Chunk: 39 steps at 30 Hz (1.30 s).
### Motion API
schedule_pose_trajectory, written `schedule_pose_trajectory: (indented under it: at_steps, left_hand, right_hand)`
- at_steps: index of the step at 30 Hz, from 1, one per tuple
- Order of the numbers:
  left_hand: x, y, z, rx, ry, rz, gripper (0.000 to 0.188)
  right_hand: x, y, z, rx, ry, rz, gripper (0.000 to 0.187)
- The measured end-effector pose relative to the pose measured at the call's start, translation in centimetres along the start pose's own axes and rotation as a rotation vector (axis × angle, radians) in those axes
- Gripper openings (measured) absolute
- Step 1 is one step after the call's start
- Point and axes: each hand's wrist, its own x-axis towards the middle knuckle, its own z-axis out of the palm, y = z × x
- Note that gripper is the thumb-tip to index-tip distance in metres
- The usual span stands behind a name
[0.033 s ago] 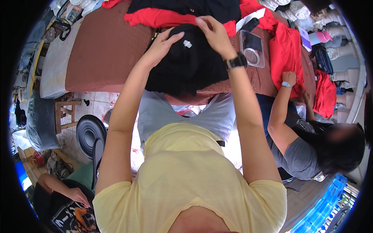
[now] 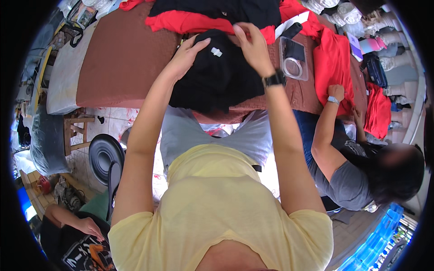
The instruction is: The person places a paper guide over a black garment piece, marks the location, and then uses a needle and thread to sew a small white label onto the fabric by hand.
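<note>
A black garment (image 2: 217,81) lies bunched over the near edge of the brown-covered table, with a small white tag (image 2: 216,52) near its top. My left hand (image 2: 186,56) grips its upper left edge, the thumb on top and the fingers partly tucked behind the cloth. At the upper right edge, my right hand (image 2: 254,47) curls its thumb and fingers onto the fabric; a dark watch is on that wrist. Just beyond both hands lie a red garment (image 2: 181,23) and another black garment (image 2: 212,10).
The brown table cover (image 2: 120,58) spreads leftward. On the right stand a clear plastic box (image 2: 298,72) and a dark roll (image 2: 291,30). A co-worker's hand (image 2: 336,91) rests on red cloth (image 2: 332,58). Another person's hand (image 2: 91,228) is at lower left, near a black round fan (image 2: 106,158).
My right hand has shifted slightly down and to the right along the black garment's edge. The white tag has moved a little left; my left hand keeps nearly the same place.
</note>
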Motion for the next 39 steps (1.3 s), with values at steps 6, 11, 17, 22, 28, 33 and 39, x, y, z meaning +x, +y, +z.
schedule_pose_trajectory:
  at_steps: [6,11,17,22,28,33,39]
  left_hand:
    - [-2.4,1.1,-2.3,-0.337,0.097,-0.111,0.037]
    - [-4.2,4.9,-2.4,-0.566,0.097,0.018,0.037]
    - [-6.3,5.4,-1.0,-0.595,0.09,0.062,0.035]
    - [-5.0,4.3,0.3,-0.656,0.145,0.047,0.031]
    - [-6.5,4.5,0.6,-0.597,0.268,0.176,0.032]
    - [-4.8,0.2,3.4,-0.536,0.359,0.144,0.024]
    - [-4.9,-3.7,2.8,-0.206,0.436,0.206,0.023]
  right_hand:
    - [-11.6,-1.9,3.9,-0.368,0.051,-0.003,0.033]
    - [-7.6,-2.3,1.8,0.531,0.031,0.297,0.012]
    - [-1.4,-5.7,-1.9,0.326,-0.272,0.21,0.026]
    - [-7.7,-2.2,4.1,0.257,-0.337,0.26,0.024]
    - [-0.8,-4.4,0.3,0.742,0.043,0.216,0.011]
    - [-2.7,0.4,-0.3,-0.156,0.093,0.058,0.025]
    - [-5.5,-4.8,1.9,-0.019,-0.025,0.005,0.023]
